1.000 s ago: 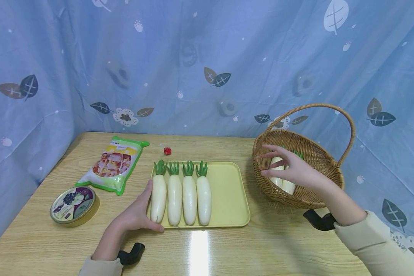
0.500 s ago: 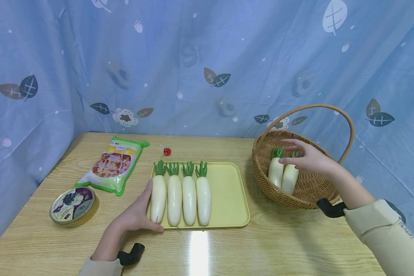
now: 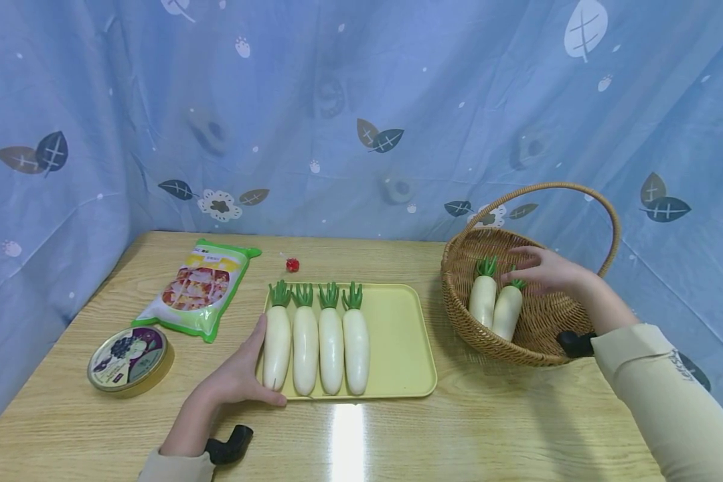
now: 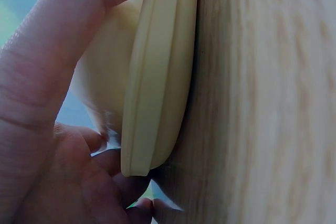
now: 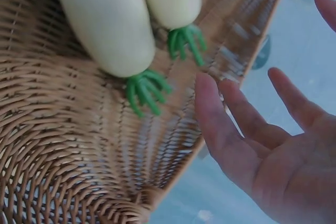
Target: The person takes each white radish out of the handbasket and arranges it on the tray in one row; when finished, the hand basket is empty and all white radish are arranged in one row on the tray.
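Observation:
My left hand holds the near left corner of a pale yellow tray, with the thumb along its front edge and the fingers at its left side. The left wrist view shows the tray rim between thumb and fingers. Several white radishes with green tops lie side by side on the tray, leaves toward the back. My right hand is over a wicker basket, fingers spread and holding nothing. Two more white radishes, a left one and a right one, lie inside it. In the right wrist view, a gap separates the fingertips from the radish leaves.
At the left stand a green-edged food packet and a round tin. Behind the tray lies a small red object. The basket's tall handle arches above it. A blue patterned curtain encloses the table's back and sides.
My right hand has shifted right and slightly up inside the basket area, uncovering the left radish there. My left hand and the tray have stayed put.

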Motion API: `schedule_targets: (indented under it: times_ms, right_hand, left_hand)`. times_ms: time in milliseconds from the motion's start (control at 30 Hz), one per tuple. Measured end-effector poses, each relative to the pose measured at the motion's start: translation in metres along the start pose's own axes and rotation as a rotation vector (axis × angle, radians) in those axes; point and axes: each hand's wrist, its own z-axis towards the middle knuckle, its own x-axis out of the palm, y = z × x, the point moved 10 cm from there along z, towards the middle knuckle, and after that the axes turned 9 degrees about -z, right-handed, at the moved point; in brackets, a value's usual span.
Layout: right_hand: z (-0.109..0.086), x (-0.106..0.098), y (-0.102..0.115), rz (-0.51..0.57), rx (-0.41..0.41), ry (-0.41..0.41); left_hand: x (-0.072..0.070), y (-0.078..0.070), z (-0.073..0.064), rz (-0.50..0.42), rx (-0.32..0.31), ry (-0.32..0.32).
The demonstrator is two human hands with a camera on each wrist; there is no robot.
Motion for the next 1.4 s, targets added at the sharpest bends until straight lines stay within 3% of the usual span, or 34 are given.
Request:
schedule_targets:
  times_ms: [333, 833, 1100, 1400]
  right_hand:
    - [0.014, 0.005, -0.025, 0.027, 0.123, 0.048]
    - [0.027, 0.029, -0.047, 0.044, 0.216, 0.157]
    - [0.046, 0.045, -0.083, 0.242, 0.280, 0.200]
    - [0.036, 0.055, -0.069, 0.296, 0.271, 0.219]
  left_hand:
    - [-0.001, 0.002, 0.000, -0.012, -0.006, -0.005]
    - [0.000, 0.000, -0.002, 0.006, -0.006, 0.007]
    - [0.000, 0.001, -0.001, 0.017, -0.018, 0.008]
    - [0.001, -0.001, -0.002, 0.004, -0.014, 0.008]
